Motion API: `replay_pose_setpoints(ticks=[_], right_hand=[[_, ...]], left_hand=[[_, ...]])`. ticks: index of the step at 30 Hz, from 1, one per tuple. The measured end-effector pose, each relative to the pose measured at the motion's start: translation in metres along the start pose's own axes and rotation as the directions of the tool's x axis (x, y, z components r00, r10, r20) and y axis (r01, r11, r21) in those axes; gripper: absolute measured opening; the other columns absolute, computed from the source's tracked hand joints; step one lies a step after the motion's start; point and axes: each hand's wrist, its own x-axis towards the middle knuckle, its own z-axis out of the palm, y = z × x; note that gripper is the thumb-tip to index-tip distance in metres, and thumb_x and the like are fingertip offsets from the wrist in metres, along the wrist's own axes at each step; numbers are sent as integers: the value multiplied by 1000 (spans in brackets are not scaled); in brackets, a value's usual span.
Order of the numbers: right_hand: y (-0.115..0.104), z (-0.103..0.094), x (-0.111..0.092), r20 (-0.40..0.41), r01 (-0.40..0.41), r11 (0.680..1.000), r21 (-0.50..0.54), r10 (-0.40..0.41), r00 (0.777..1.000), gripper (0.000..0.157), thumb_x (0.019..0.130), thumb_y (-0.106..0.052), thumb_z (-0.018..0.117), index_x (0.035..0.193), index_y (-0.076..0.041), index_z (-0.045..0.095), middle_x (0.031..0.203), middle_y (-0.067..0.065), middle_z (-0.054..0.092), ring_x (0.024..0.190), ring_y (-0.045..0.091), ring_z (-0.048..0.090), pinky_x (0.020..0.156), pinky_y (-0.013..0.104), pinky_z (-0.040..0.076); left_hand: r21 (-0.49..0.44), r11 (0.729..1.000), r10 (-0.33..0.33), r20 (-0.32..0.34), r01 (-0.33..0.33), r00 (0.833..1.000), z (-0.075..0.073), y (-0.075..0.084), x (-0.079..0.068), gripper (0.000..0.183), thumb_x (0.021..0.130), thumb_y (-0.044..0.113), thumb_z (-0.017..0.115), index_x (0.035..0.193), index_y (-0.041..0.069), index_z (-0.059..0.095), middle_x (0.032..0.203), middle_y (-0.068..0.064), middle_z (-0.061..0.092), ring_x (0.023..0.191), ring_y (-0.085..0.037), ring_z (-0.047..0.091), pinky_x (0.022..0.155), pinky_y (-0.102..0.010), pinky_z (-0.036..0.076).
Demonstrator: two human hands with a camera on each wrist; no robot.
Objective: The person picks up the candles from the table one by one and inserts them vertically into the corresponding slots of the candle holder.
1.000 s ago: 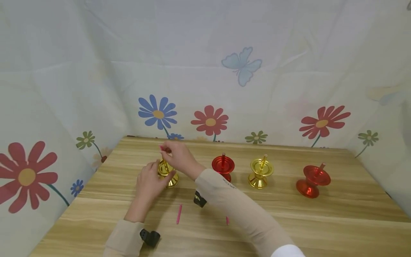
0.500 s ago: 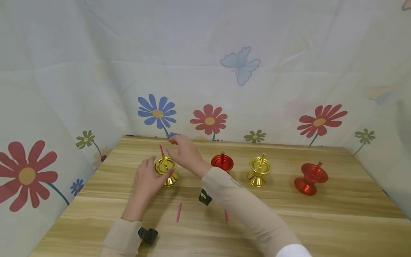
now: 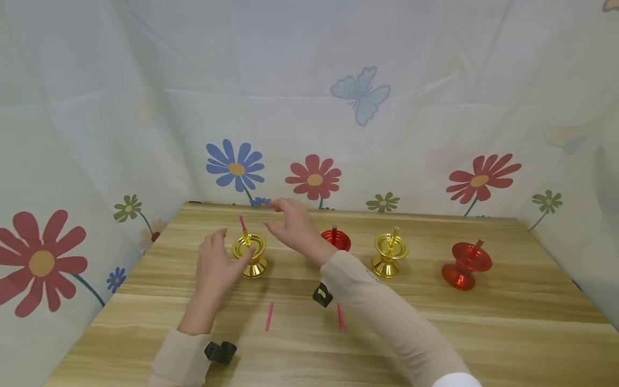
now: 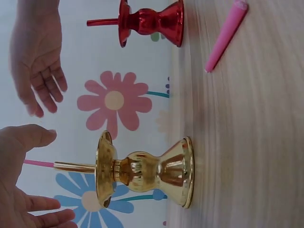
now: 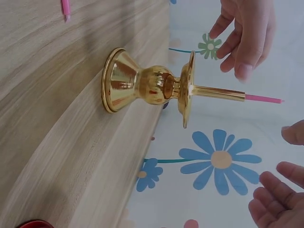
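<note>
At the left of the table stands a gold candle holder (image 3: 254, 266), its thin pink candle (image 3: 243, 222) upright in the tube, as the right wrist view also shows. My left hand (image 3: 215, 271) is beside this holder, thumb and fingers spread about it without gripping; whether it touches the cup is hard to tell. To the right of the candle, my right hand (image 3: 301, 231) hovers with relaxed fingers and holds nothing. Two loose pink candles, the left candle (image 3: 269, 316) and the right candle (image 3: 340, 317), lie nearer on the wood.
Rightward along the table (image 3: 300, 355) are a red holder (image 3: 341, 240), partly hidden by my right arm, a second gold holder (image 3: 386, 264) and another red holder (image 3: 460, 275). No candle shows in their tubes. A flower-printed cloth (image 3: 271, 107) hangs behind the table.
My right hand has let go of the pink candle and moved right, leaving it standing in the gold holder. My left hand has loosened and drawn slightly left from the holder.
</note>
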Motion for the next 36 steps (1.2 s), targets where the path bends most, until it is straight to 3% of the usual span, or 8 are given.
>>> replay_pose_setpoints(ticks=[6, 13, 24, 31, 36], right_hand=[[3, -9, -9, 3, -38, 999, -6, 38, 999, 45, 87, -26, 68, 124, -5, 55, 120, 10, 60, 112, 26, 54, 94, 38, 48], [6, -23, -17, -2, -52, 998, -34, 52, 999, 50, 86, -27, 70, 127, -4, 54, 123, 10, 60, 115, 26, 52, 98, 41, 46], [26, -39, -28, -47, -89, 995, -41, 87, 995, 52, 84, -26, 73, 128, -4, 54, 124, 12, 60, 117, 29, 51, 100, 43, 44], [35, -44, -33, -48, -125, 992, -24, 124, 991, 56, 84, -30, 73, 130, -7, 52, 127, 11, 58, 119, 28, 49, 100, 44, 44], [42, -46, -37, -35, -174, 985, -4, 173, 984, 58, 84, -31, 72, 132, -6, 51, 130, 10, 56, 121, 27, 47, 101, 44, 44]], left_hand=[[-23, 999, -27, 1, 27, 1000, -6, 8, -3, 73, 84, 38, 69, 133, -7, 40, 132, -29, 42, 122, -45, 37, 100, -59, 36], [-57, 998, -36, 72, 40, 997, -13, 17, -9, 69, 84, 37, 68, 131, -6, 43, 131, -28, 43, 122, -44, 39, 100, -58, 36], [8, 997, 74, 150, -77, 986, -5, 23, -18, 64, 81, 38, 72, 122, -7, 51, 119, -28, 53, 112, -45, 50, 92, -57, 44], [72, 982, 160, 175, -174, 972, 3, 21, -25, 53, 80, 38, 73, 108, -4, 56, 101, -21, 59, 94, -38, 57, 79, -51, 50], [69, 980, 170, 180, -185, 969, 2, 21, -29, 51, 79, 38, 73, 105, -2, 57, 104, -21, 57, 96, -37, 57, 81, -50, 50]])
